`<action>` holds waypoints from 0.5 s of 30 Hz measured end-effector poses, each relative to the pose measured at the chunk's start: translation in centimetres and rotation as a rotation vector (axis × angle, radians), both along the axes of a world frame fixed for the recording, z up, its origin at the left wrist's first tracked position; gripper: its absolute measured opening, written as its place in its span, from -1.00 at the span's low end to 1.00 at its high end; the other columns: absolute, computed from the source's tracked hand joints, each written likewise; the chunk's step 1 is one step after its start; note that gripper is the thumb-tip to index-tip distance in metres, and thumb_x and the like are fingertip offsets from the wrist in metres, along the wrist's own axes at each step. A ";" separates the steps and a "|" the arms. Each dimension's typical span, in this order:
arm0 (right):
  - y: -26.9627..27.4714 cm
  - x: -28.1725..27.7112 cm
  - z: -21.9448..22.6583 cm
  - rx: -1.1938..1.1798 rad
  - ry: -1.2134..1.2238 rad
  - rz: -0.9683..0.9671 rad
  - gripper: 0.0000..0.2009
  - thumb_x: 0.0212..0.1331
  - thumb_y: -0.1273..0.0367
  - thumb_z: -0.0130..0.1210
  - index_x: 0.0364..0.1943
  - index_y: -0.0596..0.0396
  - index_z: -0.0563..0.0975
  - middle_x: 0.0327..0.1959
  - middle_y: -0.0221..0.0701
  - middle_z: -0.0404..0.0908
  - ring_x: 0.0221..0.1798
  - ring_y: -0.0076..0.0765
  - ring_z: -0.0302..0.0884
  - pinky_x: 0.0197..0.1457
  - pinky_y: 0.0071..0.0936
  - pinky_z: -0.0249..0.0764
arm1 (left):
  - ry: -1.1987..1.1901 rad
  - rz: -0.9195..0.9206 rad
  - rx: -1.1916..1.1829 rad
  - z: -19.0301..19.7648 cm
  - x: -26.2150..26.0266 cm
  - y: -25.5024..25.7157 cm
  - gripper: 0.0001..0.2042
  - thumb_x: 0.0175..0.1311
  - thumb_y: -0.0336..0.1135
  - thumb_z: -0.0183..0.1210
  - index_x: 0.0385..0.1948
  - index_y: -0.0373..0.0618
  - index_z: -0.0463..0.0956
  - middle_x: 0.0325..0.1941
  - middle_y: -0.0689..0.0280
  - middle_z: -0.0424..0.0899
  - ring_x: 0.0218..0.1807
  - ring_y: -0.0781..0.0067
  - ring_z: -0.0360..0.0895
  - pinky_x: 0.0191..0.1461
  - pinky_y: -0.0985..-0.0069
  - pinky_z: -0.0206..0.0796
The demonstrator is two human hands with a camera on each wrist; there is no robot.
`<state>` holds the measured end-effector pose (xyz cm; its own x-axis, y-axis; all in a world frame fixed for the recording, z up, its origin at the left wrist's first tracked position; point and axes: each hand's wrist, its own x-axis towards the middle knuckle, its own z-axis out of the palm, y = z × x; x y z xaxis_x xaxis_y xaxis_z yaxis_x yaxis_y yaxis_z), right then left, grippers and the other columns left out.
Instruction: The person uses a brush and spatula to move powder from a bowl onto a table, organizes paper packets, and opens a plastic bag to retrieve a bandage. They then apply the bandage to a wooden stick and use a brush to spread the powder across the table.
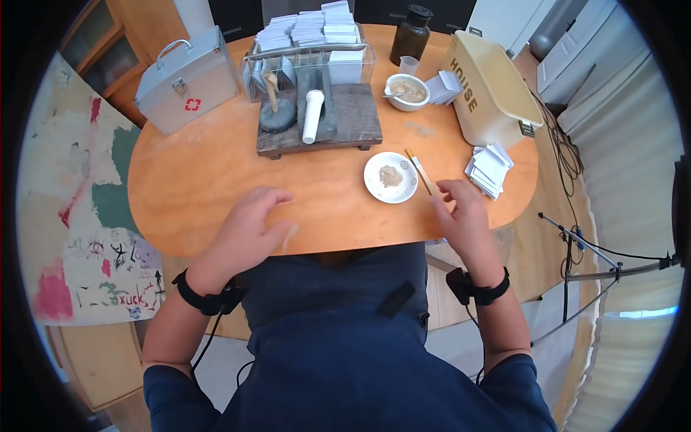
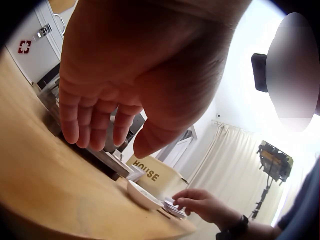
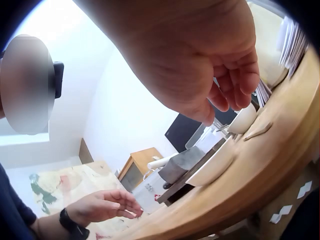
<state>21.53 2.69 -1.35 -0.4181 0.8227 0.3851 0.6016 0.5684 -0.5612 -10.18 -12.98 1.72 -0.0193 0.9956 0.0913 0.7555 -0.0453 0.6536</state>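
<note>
Both hands are relaxed and hold nothing. The left hand (image 1: 250, 227), left of centre in the head view, is over the bench's front edge, fingers loosely bent and thumb apart. The right hand (image 1: 462, 216) is at that edge too, right of centre, fingers gently curved — just beside the lower end of a thin tool (image 1: 422, 175).

The white dish (image 1: 372, 189), holding a small heap of powder (image 1: 390, 176), sits right of centre, slightly in from the front edge of the bench (image 1: 180, 180); the tool lies along its right side. A stretch of wood separates dish and left hand — more room than on the right, where white packets (image 1: 489, 170) lie near the right edge.
</note>
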 end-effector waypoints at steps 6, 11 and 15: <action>1.7 0.2 -0.3 -0.062 -0.041 -0.049 -0.76 -0.01 0.37 0.26 -0.26 0.19 0.58 -0.36 -0.17 0.57 -0.33 -0.11 0.56 -0.25 -0.26 0.48 | 0.214 -0.092 0.153 -1.6 6.3 7.2 -0.53 0.03 -0.26 0.26 -0.02 -0.27 0.40 0.04 0.04 0.46 0.12 0.00 0.38 0.19 0.23 0.25; 2.1 -0.3 -1.9 -0.061 -0.182 -0.069 -0.81 -0.03 0.35 0.26 -0.41 0.19 0.57 -0.43 -0.18 0.55 -0.37 -0.08 0.55 -0.27 -0.24 0.49 | 0.248 -0.108 0.160 -2.1 11.3 12.0 -0.33 -0.08 -0.12 0.36 0.07 -0.29 0.32 0.03 0.04 0.42 0.10 0.00 0.36 0.19 0.22 0.24; 2.5 -0.3 -3.1 0.052 -0.284 -0.129 -0.84 0.01 0.36 0.18 -0.51 0.18 0.54 -0.48 -0.18 0.54 -0.40 -0.05 0.55 -0.32 -0.22 0.49 | 0.362 -0.116 0.086 -2.8 12.3 13.6 -0.23 -0.13 -0.06 0.40 0.13 -0.27 0.26 -0.01 0.04 0.42 0.02 0.00 0.37 0.13 0.23 0.27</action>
<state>21.21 5.21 -4.45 -0.4080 0.8585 0.3106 0.7995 0.5003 -0.3326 2.16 0.63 -1.05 0.1421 0.9777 0.1545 0.9233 -0.1872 0.3353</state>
